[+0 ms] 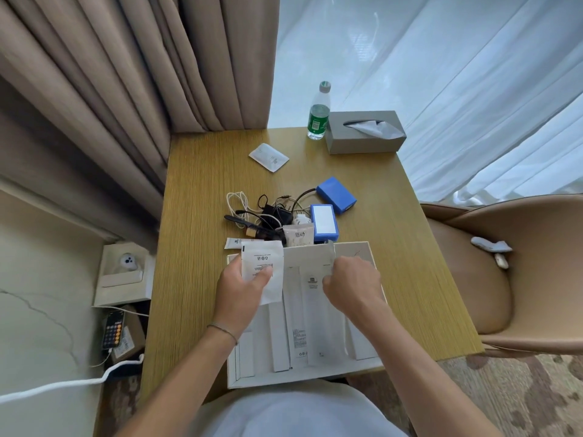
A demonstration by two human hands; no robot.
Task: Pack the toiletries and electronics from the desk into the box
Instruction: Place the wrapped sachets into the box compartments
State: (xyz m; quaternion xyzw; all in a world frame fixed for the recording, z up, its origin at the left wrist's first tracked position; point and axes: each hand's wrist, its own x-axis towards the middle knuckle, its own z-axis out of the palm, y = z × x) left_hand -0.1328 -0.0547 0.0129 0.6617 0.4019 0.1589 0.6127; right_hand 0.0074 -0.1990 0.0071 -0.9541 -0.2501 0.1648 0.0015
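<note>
Box [235, 378] partly filled with white packets; left hand [239, 288] pinching sachet [263, 266], right hand [353, 283] gripping packet [315, 288]; cables [268, 209], blue packs [325, 223] unpacked.

We cannot read the small print on the white sachet [263, 272] that the left hand [241, 288] pinches, and that hand covers the sachet's lower left part and the box's [239, 370] left compartments beneath. The right hand [353, 287] hides the upper part of the long white packets [318, 329] lying in the box, so we cannot tell what its curled fingers grip. In the tangle of cables [268, 209] we cannot separate one lead or plug from another, and the comb [252, 228] and tube [235, 243] are partly covered.
</note>
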